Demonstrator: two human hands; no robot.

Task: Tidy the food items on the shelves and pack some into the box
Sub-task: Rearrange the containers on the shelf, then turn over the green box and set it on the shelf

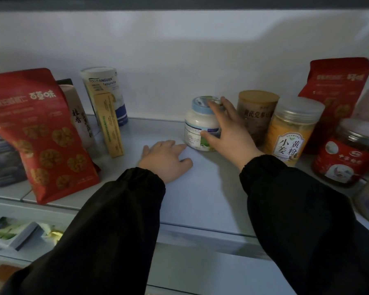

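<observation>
A white bottle with a pale blue lid [197, 122] stands upright near the back of the white shelf [200, 199]. My right hand [228, 133] grips it from the right, fingers over the lid and thumb on the label. My left hand [165, 159] rests flat on the shelf just left of the bottle, fingers spread and holding nothing. Both arms wear black sleeves.
On the left stand a red snack pouch [41, 133], a yellow carton [110, 124], a tall white tube [103, 90] and a pale bag [79, 116]. On the right stand a brown jar [256, 116], a yellow powder jar [290, 130], a red-labelled jar [347, 154] and another red pouch [337, 90]. Packets [13, 233] lie on a lower shelf.
</observation>
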